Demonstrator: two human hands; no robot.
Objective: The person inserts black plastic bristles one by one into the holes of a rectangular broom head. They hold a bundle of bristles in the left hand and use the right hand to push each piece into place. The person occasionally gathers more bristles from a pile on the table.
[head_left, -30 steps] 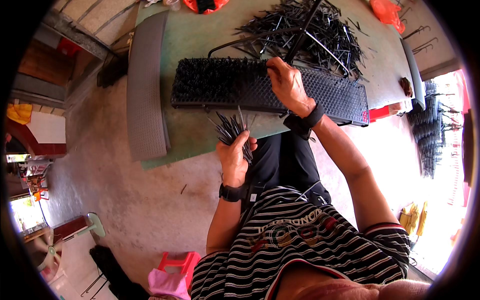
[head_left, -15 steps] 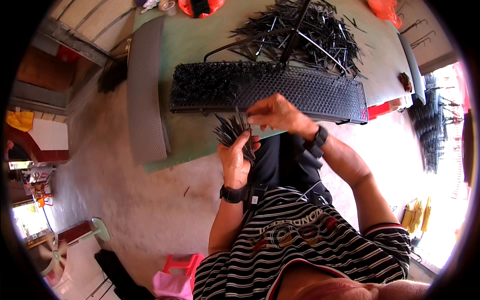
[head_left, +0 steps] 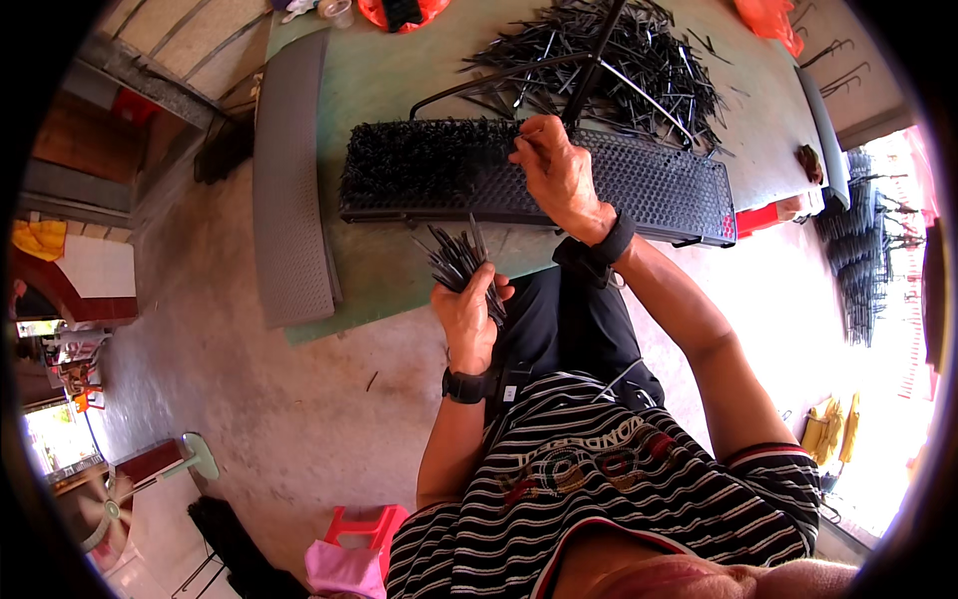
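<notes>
My left hand [head_left: 465,321] is closed around a bundle of thin black strips [head_left: 455,260], whose ends fan out past the thumb. Beyond it, on the table, lies a long black panel [head_left: 654,190] with rows of small holes. Dense black tufts [head_left: 414,165] cover its left part, while the right part shows bare holes. My right hand [head_left: 562,185] is over the panel where tufts meet bare holes. Its thumb and fingertips are pinched together near the far edge; whatever is between them is too small to make out.
A black metal frame [head_left: 589,65] rises behind the panel. Farther back is a large heap of loose black strips [head_left: 639,90]. Grey perforated sheets [head_left: 289,190] lie along the green table's [head_left: 369,285] left end. Red bags [head_left: 768,25] lie at the far edge.
My right hand has moved away from the bundle, forward onto the panel, up to the edge of the tufts. My left hand has stayed nearly still with the bundle.
</notes>
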